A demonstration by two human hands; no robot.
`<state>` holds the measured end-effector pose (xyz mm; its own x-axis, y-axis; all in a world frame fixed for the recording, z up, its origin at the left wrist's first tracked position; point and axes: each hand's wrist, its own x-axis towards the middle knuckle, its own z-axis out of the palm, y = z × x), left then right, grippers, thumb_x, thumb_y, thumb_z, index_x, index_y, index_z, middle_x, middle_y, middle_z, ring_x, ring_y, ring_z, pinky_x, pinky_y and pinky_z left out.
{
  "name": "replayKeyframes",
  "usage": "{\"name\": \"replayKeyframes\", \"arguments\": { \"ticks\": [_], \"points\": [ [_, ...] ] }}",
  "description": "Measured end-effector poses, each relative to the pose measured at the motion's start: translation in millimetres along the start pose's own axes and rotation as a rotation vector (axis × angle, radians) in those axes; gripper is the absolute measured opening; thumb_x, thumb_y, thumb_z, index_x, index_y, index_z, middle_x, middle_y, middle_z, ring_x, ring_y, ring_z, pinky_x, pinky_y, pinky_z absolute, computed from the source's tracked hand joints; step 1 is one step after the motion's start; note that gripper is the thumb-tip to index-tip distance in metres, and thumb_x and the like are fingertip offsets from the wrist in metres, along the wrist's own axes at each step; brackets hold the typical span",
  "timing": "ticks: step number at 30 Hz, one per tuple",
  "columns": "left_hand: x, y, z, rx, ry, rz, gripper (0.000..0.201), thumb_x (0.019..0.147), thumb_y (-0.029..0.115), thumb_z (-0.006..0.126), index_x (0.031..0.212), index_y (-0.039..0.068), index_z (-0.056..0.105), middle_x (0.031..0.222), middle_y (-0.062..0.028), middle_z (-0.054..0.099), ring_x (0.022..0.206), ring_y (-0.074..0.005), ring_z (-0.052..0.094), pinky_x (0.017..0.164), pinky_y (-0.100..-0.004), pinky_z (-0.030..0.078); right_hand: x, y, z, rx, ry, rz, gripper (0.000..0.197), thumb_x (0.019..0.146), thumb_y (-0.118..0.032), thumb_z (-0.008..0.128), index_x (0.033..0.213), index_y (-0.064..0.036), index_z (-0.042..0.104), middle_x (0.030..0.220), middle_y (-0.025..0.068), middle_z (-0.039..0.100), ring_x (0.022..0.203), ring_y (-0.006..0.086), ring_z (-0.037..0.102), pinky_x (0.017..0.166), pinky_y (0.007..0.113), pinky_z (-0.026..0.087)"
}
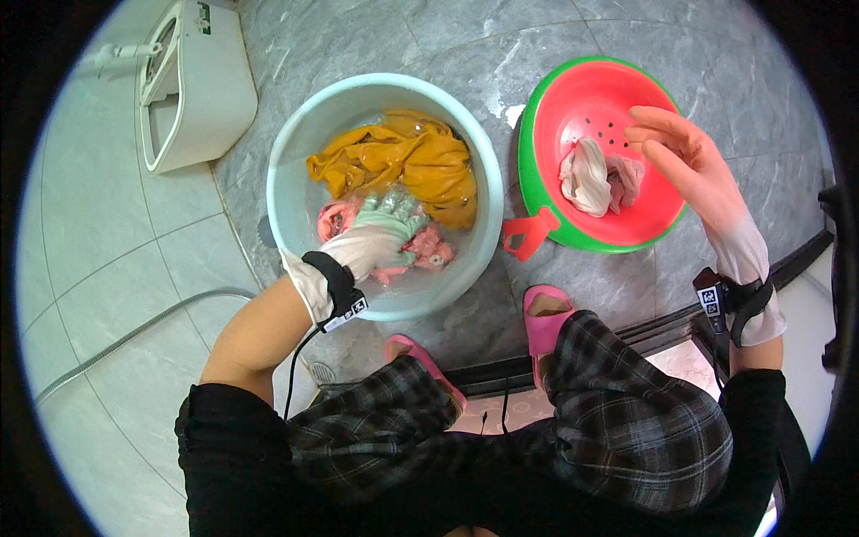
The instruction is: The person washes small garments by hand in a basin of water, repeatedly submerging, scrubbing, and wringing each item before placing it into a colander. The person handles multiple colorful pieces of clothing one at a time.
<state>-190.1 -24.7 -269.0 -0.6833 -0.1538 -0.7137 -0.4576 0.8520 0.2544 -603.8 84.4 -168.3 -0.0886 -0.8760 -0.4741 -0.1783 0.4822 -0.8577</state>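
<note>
The round plastic washbasin [301, 134] is pale blue, the crumpled wet cloth [403, 161] mustard yellow. The round perforated basin [573, 97] is red and green, the loose fabric trousers [640, 412] dark plaid.

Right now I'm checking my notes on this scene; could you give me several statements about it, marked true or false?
1. The left hand is inside the light-blue basin. True.
2. The right hand grips a cloth. False: the right hand is open and empty.
3. The mustard-yellow cloth lies in the basin. True.
4. The white cloth lies in the red colander. True.
5. The colander stands left of the basin. False: it stands right.
</note>
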Motion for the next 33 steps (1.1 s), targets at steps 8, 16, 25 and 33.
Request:
{"name": "replayKeyframes", "arguments": {
  "ticks": [8, 16, 25, 33],
  "points": [
    [-7, 20, -19, -0.222, -0.233, -0.191, 0.106, 0.063, 0.051, 0.077, 0.152, 0.014, 0.032, 0.158, -0.0202, 0.025, 0.148, -0.0401, 0.016, 0.119, -0.0529, 0.014, 0, -6, 2, 0.005, -0.031, 0.02, 0.037, 0.096, -0.013, 0.056, 0.132, -0.0033, 0.055, 0.121, 0.0089, 0.065, 0.117, 0.0152, 0.058, 0.103, 0.031, 0.041],
    [-5, -22, -35, -0.297, -0.053, -0.187, 0.059, 0.063, 0.011, 0.073, 0.121, 0.006, 0.059, 0.107, -0.0103, 0.064, 0.099, -0.0273, 0.063, 0.085, -0.0413, 0.048, -5, -11, 2, 0.007, -0.01, 0.027, 0.038, 0.096, -0.014, 0.057, 0.132, -0.0029, 0.056, 0.12, 0.0085, 0.065, 0.116, 0.0146, 0.058, 0.103, 0.03, 0.041],
    [-93, -41, -87, -1.101, 0.164, -0.294, 0.048, 0.076, 0.018, 0.078, 0.117, 0.003, 0.059, 0.108, -0.005, 0.063, 0.1, -0.013, 0.058, 0.087, -0.029, 0.049, -10, -13, 1, 0.014, 0.024, -0.018, 0.035, 0.095, -0.018, 0.062, 0.127, -0.0041, 0.059, 0.115, 0.0063, 0.067, 0.11, 0.0122, 0.059, 0.098, 0.028, 0.043],
    [-122, -50, -96, -1.254, -0.028, -0.517, 0.054, 0.08, 0.023, 0.079, 0.125, 0.001, 0.058, 0.11, -0.0049, 0.068, 0.1, -0.0101, 0.062, 0.088, -0.0278, 0.052, -6, -20, 8, 0.034, 0.005, -0.034, 0.035, 0.095, -0.018, 0.062, 0.127, -0.0048, 0.059, 0.115, 0.0059, 0.067, 0.111, 0.0122, 0.059, 0.098, 0.028, 0.043]
  ]
}}
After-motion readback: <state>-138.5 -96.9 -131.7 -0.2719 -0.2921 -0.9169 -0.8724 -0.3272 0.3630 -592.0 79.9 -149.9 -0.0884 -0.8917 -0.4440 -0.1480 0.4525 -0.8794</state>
